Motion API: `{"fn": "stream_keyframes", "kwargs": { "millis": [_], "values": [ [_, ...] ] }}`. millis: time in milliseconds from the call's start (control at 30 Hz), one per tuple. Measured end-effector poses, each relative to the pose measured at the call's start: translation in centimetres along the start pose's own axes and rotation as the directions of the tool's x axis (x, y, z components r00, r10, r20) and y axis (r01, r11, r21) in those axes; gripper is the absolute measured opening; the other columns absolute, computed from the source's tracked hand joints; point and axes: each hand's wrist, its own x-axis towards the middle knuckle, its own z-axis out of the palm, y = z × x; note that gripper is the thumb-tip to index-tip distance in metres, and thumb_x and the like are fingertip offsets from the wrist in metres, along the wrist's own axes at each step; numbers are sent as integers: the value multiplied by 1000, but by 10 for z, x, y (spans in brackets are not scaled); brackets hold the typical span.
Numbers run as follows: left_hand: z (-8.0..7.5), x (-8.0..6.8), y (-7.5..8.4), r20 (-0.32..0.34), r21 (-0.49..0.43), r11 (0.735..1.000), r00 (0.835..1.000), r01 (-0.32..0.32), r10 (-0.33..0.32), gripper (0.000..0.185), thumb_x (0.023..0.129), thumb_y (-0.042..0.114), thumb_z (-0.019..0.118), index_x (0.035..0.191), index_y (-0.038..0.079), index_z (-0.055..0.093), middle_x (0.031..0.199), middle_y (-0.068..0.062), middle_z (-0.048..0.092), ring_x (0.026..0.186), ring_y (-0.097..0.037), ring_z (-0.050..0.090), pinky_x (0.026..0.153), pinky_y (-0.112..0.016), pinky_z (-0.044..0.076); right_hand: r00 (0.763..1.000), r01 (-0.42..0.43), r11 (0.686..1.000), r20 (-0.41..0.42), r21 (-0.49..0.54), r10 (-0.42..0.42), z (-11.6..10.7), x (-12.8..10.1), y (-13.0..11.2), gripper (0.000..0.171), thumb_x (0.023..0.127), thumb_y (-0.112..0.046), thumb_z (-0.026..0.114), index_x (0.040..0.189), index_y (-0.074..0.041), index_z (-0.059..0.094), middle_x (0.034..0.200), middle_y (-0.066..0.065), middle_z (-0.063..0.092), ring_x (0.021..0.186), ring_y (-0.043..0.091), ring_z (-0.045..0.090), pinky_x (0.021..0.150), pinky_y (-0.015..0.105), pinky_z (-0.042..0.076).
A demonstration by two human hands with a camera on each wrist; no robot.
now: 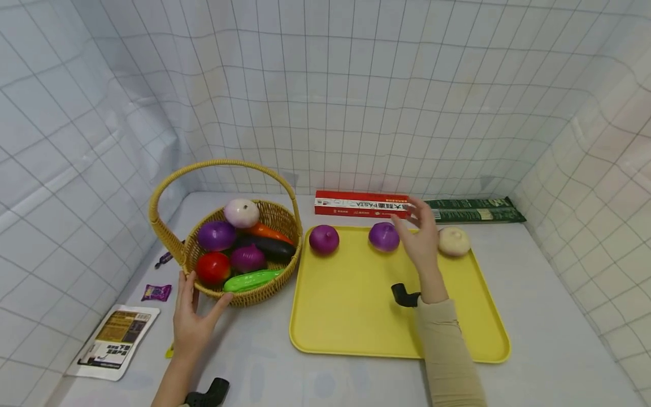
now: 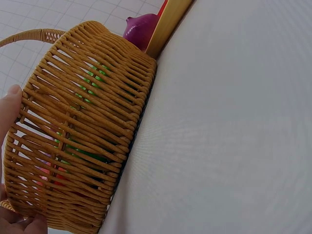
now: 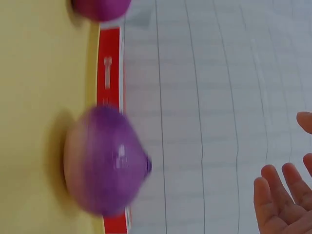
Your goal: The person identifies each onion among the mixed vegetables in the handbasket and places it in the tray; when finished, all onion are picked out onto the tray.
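White gridded sheeting is walling in a pale table. From the head view, a wicker basket is holding onions, a tomato, a cucumber, an aubergine and a carrot; the yellow tray is carrying three onions in a row. The right hand is hovering, fingers spread and holding nothing, just beside the middle purple onion. The left hand is resting open against the basket's near wall.

At the left wrist, fingers are touching the weave.

At the right wrist, the onion's tip is pointing toward the back wall, well apart from the open fingers.

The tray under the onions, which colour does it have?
The tray is plain yellow, without any pattern. The head view shows it best.
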Motion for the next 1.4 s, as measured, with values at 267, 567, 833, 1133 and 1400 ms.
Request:
{"fn": "stream_keyframes", "kwargs": {
  "millis": [267, 567, 833, 1133, 1400],
  "values": [
    [0, 0, -1, -4, -8, 1000, 1000, 0, 0, 86, 79, 10, 76, 148, 2, 24, 157, -7, 5, 141, -18, 17, 101, -6, 23, 902, -54, 971, 429, 231, -52, 77, -36, -58, 44, 86, 4, 64, 125, 10, 46, 122, 27, 52, 110, 46, 51, 90, 54, 46],
    [0, 2, -1, -1, 4, 1000, 1000, 13, -13, 86, 80, 12, 76, 148, 3, 24, 157, -6, 5, 141, -17, 16, 100, -6, 23, 754, -148, 952, 653, 270, -68, 144, -55, -60, 42, 88, -2, 63, 126, 7, 48, 123, 25, 51, 116, 41, 48, 95, 49, 45],
    [1, 2, -2, 1, 13, 1000, 1000, 12, -12, 86, 80, 15, 76, 148, 4, 25, 157, -6, 5, 141, -17, 16, 102, -8, 24, 675, -108, 983, 737, 145, -35, 189, -49, -45, 45, 88, -19, 67, 128, -6, 52, 130, 12, 51, 116, 25, 52, 96, 29, 46],
    [0, 2, -1, 9, 25, 1000, 1000, 12, -12, 86, 80, 15, 76, 148, 3, 24, 157, -7, 5, 140, -21, 19, 105, -15, 25, 525, 90, 994, 851, -56, 1, 212, -34, -49, 55, 85, -37, 69, 133, -16, 52, 133, -2, 51, 117, 17, 52, 95, 25, 45],
    [0, 1, -1, 0, 26, 999, 1000, 20, -20, 86, 80, 16, 76, 148, 4, 25, 157, -6, 5, 140, -19, 18, 105, -14, 25, 487, 103, 982, 869, -158, 88, 226, -29, -54, 58, 83, -40, 71, 134, -21, 52, 133, -2, 52, 113, 14, 54, 93, 20, 43]
  ]
}}
